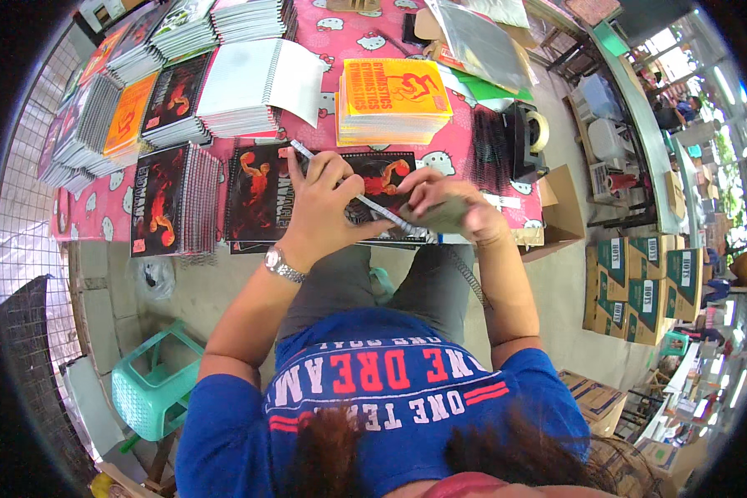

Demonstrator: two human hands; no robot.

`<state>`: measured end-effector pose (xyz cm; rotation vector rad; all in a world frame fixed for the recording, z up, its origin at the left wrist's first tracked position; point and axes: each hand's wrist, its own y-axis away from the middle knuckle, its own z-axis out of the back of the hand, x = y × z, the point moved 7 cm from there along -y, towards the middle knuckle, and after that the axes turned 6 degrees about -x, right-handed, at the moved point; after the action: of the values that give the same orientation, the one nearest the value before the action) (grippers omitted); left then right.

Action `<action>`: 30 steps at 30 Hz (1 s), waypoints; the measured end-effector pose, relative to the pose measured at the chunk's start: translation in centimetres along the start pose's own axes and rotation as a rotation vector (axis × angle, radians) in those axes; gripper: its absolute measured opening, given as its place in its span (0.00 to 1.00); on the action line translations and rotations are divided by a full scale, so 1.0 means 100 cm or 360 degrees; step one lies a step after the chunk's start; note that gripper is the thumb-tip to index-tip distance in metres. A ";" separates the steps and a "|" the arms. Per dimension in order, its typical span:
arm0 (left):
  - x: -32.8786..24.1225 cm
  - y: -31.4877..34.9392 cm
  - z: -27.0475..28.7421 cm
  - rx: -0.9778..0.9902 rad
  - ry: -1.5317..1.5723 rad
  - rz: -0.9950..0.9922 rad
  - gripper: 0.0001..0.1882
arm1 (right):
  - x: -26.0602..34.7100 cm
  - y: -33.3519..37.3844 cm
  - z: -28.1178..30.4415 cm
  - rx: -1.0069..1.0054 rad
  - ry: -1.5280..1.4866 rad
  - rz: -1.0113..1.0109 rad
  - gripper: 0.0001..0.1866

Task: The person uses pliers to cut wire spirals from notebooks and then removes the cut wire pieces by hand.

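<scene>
My left hand (324, 199) lies along the whitish bound edge (379, 210) of a notebook at the table's front edge, fingers and thumb gripping it. The notebook is mostly hidden under my hands. In my right hand (473, 212) is a flat olive-grey piece (440, 214), somewhat blurred, at the right end of that edge; its kind is unclear. A dark spiral coil (466, 274) hangs below, beside my right wrist. Black covers with a red-orange player figure (253, 187) lie under and beside my left hand. Left of them stands a stack of similar spiral notebooks (162, 203).
Behind my hands are orange-covered notebooks (397, 91) and an opened white-paged stack (245, 79). More notebook stacks fill the back left. At right lie black coils (491, 149) and a tape dispenser (524, 145). A green stool (158, 382) and cardboard boxes (643, 286) stand on the floor.
</scene>
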<state>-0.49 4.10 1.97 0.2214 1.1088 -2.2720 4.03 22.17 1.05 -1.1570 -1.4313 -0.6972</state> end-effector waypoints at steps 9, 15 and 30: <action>-0.008 -0.012 0.007 -0.0054 -0.0063 -0.0013 0.29 | -0.003 -0.002 0.002 -0.0072 0.0927 -0.0299 0.32; -0.006 -0.012 0.007 0.0014 -0.0051 -0.0001 0.29 | 0.000 -0.017 0.000 0.0158 0.0730 -0.0229 0.31; -0.004 -0.006 0.010 -0.0156 -0.0170 0.0065 0.27 | -0.019 -0.017 0.027 -0.0453 0.1557 -0.0160 0.25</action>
<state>-0.40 3.78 3.21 0.0817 1.1459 -2.1609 1.26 23.48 -0.98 -0.7505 -0.5652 -1.3337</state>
